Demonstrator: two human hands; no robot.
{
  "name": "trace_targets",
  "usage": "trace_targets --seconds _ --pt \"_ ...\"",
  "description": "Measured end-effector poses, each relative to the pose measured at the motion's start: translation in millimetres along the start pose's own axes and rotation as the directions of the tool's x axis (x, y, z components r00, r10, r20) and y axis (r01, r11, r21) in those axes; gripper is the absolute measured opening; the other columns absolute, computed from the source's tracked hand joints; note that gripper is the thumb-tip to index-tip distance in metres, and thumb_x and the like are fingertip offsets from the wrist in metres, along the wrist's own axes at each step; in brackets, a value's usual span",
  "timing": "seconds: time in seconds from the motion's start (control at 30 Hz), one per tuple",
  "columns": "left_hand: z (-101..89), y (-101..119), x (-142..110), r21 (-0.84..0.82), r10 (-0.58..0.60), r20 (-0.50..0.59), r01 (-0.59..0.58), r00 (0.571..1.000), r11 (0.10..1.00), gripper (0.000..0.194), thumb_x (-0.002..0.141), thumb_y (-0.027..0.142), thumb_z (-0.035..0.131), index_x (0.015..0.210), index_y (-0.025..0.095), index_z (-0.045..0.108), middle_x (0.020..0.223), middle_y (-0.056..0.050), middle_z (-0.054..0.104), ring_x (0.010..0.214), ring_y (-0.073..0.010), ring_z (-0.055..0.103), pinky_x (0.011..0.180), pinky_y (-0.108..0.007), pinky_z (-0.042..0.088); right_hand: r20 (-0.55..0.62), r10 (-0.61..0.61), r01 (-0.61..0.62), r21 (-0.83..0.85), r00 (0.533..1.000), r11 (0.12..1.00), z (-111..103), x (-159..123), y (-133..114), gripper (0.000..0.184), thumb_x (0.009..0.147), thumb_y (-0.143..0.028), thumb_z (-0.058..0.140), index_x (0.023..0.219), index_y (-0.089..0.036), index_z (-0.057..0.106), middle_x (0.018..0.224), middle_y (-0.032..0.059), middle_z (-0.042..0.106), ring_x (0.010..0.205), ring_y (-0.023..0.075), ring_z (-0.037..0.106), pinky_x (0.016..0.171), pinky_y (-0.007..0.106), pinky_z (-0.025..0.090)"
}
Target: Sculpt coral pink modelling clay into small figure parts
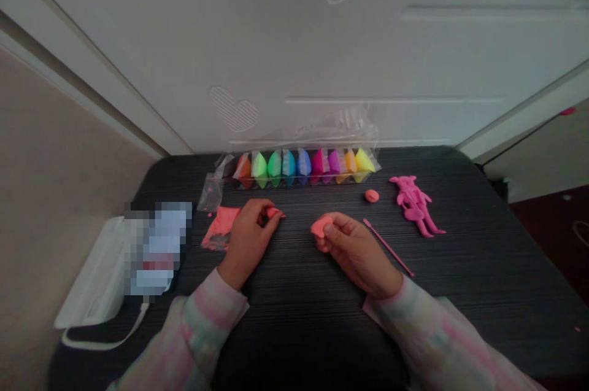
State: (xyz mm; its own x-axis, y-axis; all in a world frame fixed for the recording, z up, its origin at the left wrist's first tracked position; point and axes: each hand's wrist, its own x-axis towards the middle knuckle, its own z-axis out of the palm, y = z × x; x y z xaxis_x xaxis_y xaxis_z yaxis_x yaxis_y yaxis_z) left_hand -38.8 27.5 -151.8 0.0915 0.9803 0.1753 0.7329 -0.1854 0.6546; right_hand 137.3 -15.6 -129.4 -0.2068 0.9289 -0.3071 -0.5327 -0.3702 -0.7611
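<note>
My left hand (251,237) rests on the dark table (294,317), its fingers pinched on a small piece of coral clay (274,213). My right hand (354,250) is closed round a bigger flattened lump of the same coral clay (321,226), thumb pressed on it. An opened coral clay bag (219,228) lies just left of my left hand. A small coral clay ball (372,196) sits beyond my right hand. A thin pink stick tool (388,247) lies right beside my right hand.
A row of clay bags in several colours (301,167) lines the table's far edge against a white door. Pink plastic tools (416,204) lie at the right. An empty clear bag (210,193) and a white case (99,280) are at the left.
</note>
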Motion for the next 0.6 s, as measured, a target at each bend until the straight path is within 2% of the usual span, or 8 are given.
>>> trace_targets --seconds 0.17,0.27,0.37,0.47,0.6 --pt "-0.1 -0.8 0.0 0.017 0.037 -0.016 -0.037 0.999 0.999 0.010 0.075 0.025 0.059 0.080 0.017 0.057 0.075 -0.001 0.057 0.065 -0.0140 0.052 0.058 -0.026 0.041 -0.027 -0.033 0.032 -0.008 0.999 0.999 1.4 -1.3 0.2 0.024 0.068 -0.034 0.070 0.063 -0.017 0.053 0.059 -0.0051 0.054 0.050 0.0057 0.040 0.050 0.022 0.028" --pt "-1.0 0.2 0.1 0.023 0.057 -0.017 -0.057 0.998 0.998 0.008 0.076 0.024 0.057 0.079 0.017 0.056 0.075 -0.001 0.057 0.066 -0.0146 0.053 0.061 -0.027 0.042 -0.063 -0.057 0.058 0.002 0.996 0.998 1.9 -0.6 0.2 0.033 0.067 -0.037 0.070 0.057 -0.018 0.045 0.052 -0.0063 0.048 0.049 0.0068 0.037 0.051 0.023 0.026" --pt "-1.5 0.6 0.5 0.021 0.070 -0.016 -0.070 0.997 0.997 0.006 0.077 0.023 0.055 0.080 0.018 0.056 0.078 -0.002 0.058 0.070 -0.0156 0.054 0.064 -0.028 0.044 -0.084 -0.079 0.075 -0.046 0.993 0.996 0.7 0.6 0.7 0.029 0.072 -0.041 0.064 0.060 -0.018 0.051 0.056 -0.0047 0.049 0.053 0.0080 0.039 0.054 0.024 0.028" --pt "-1.4 -0.1 0.8 0.017 0.075 -0.028 -0.074 0.997 0.997 0.008 0.077 0.020 0.053 0.084 0.018 0.056 0.084 -0.003 0.059 0.075 -0.0165 0.056 0.067 -0.030 0.045 -0.087 -0.072 0.063 -0.110 0.994 0.992 -0.2 1.6 0.9 0.023 0.075 -0.041 0.060 0.072 -0.018 0.061 0.065 -0.0026 0.052 0.057 0.0089 0.041 0.056 0.025 0.030" --pt "-0.5 -1.8 1.0 0.011 0.085 -0.037 -0.084 0.996 0.996 0.014 0.076 0.017 0.052 0.090 0.017 0.057 0.088 -0.005 0.059 0.080 -0.0173 0.057 0.071 -0.031 0.046 -0.055 -0.087 0.080 -0.121 0.995 0.989 0.6 2.4 0.1 0.019 0.077 -0.036 0.059 0.075 -0.018 0.062 0.065 -0.0029 0.051 0.057 0.0081 0.042 0.056 0.024 0.031"
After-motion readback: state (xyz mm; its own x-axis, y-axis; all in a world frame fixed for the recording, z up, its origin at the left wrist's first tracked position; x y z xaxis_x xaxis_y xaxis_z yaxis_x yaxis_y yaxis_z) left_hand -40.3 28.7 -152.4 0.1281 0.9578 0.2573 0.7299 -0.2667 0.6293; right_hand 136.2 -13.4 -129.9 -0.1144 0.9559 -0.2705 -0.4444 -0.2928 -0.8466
